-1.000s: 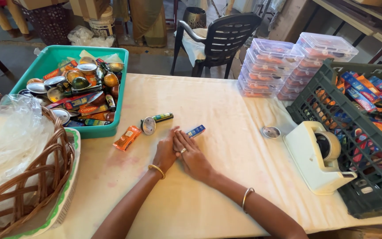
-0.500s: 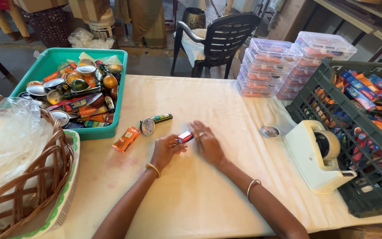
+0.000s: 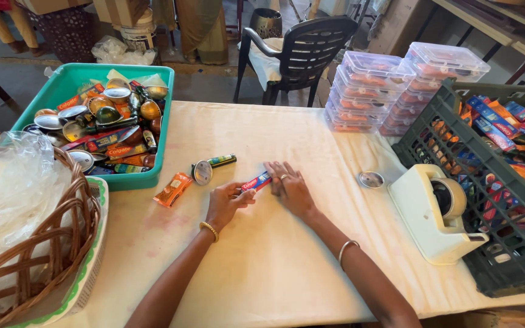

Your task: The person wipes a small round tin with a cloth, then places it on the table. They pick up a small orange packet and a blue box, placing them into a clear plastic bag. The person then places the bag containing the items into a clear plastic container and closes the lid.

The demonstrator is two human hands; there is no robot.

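Right, I'm watching the tabletop [image 3: 262, 267] from above, cream cloth over it, and I'll work down from the big things. Along the right edge sits the dark green crate [image 3: 457, 158] crammed with small packets, and at the far left corner the teal tub [image 3: 153, 164] heaped with tins and tubes. Near the left edge a wicker basket [image 3: 44, 243] with clear plastic bunched in it. Behind, at the far edge, stacked clear lidded boxes [image 3: 390, 85]. A cream tape dispenser [image 3: 432, 212] stands just beside the crate.

Now the small stuff mid-tabletop: a round compact with a green-and-black tube [image 3: 211, 167] touching it, an orange sachet [image 3: 173, 188] nearer the tub, a little round tin [image 3: 371, 179] off towards the dispenser.

And the piece in hand: a small red-and-blue tube box [image 3: 256, 181], tilted, one end pinched in the left hand [image 3: 226, 203], whose grip is closed lightly round that lower end with thumb and fingertips. The right hand [image 3: 291, 188] lies flat, fingers spread, its grip open and pressing down beside the box's upper end; touching it, I judge, though I can't be sure.

My read: keep the pinch low and gentle so the carton doesn't crush, let the flat hand steady it against the cloth, and keep it clear of the compact nearby.
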